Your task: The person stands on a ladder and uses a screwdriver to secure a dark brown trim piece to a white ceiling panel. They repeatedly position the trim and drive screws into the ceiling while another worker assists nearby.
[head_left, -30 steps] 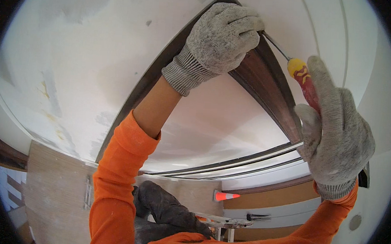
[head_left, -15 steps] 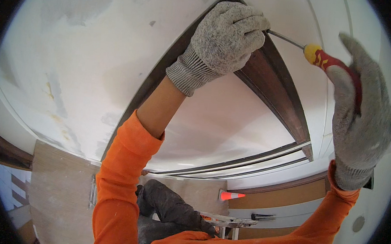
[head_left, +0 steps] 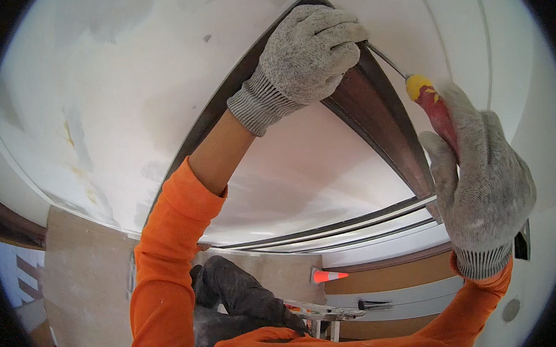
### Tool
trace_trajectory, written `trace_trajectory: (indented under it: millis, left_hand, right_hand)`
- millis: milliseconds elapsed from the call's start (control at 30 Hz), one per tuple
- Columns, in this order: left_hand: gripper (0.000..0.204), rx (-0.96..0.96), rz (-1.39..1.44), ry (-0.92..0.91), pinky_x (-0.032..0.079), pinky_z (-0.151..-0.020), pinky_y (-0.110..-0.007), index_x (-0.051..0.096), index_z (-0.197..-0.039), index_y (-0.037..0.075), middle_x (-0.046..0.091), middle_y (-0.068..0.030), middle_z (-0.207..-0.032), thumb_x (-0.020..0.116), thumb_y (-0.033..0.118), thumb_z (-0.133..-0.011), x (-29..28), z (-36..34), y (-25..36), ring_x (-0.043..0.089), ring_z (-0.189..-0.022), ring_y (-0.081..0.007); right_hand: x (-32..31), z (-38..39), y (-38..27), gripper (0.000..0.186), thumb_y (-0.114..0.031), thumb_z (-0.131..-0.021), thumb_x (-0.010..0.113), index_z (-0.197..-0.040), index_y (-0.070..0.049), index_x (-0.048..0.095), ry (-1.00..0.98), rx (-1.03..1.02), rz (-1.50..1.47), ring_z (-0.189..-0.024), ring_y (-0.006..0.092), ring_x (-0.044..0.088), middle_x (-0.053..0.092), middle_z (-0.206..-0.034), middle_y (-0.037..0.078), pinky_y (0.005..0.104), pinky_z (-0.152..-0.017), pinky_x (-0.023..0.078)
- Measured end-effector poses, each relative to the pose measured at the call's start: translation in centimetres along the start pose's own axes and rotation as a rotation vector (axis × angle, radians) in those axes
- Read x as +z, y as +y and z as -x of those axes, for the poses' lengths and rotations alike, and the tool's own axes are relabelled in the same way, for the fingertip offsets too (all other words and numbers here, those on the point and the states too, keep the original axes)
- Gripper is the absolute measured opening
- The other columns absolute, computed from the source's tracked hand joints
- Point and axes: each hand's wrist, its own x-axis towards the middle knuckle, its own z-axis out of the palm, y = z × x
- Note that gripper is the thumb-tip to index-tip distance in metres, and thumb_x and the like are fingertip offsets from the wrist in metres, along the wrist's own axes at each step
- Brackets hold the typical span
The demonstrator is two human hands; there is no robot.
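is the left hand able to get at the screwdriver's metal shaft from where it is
Probably yes: the left hand, up on the dark frame, is close to the far end of the metal shaft, and nothing visible blocks the way. The right hand holds only the red and yellow handle.

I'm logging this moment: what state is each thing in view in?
Left hand: gloved, fingers bent, against the dark frame.
Right hand: gloved, around the screwdriver.
Screwdriver: held aslant, tip not visible.
Dark frame: partly covered by the left hand.
White panel: patchy, grey-smudged.
Left sleeve: pushed up.
Traffic cone: standing or lying, unclear.
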Motion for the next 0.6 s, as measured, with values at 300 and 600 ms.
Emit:
trace_trajectory:
  millis: [300,600]
  left_hand:
    - [0.011,-0.005,0.011,-0.003,0.047,-0.101,-0.045,0.061,-0.078,0.015,0.070,-0.0012,-0.127,0.071,0.013,-0.074,0.0,0.1,0.1,0.061,-0.122,-0.0263]
    - [0.012,0.010,0.026,-0.028,0.048,-0.099,-0.046,0.061,-0.078,0.014,0.068,-0.0010,-0.129,0.071,0.013,-0.072,-0.2,-0.3,-0.2,0.060,-0.121,-0.0257]
  right_hand:
    - [-0.5,-0.7,-0.5,0.043,-0.026,-0.086,0.079,-0.125,-0.014,0.063,0.139,-0.086,-0.148,-0.084,0.0180,0.075,0.070,-0.109,0.008,0.0303,-0.064,0.062]
    - [-1.5,-1.6,0.1,0.036,-0.022,-0.089,0.077,-0.120,-0.009,0.063,0.134,-0.062,-0.343,-0.083,0.0260,0.075,0.072,-0.099,0.010,0.0353,-0.069,0.062]
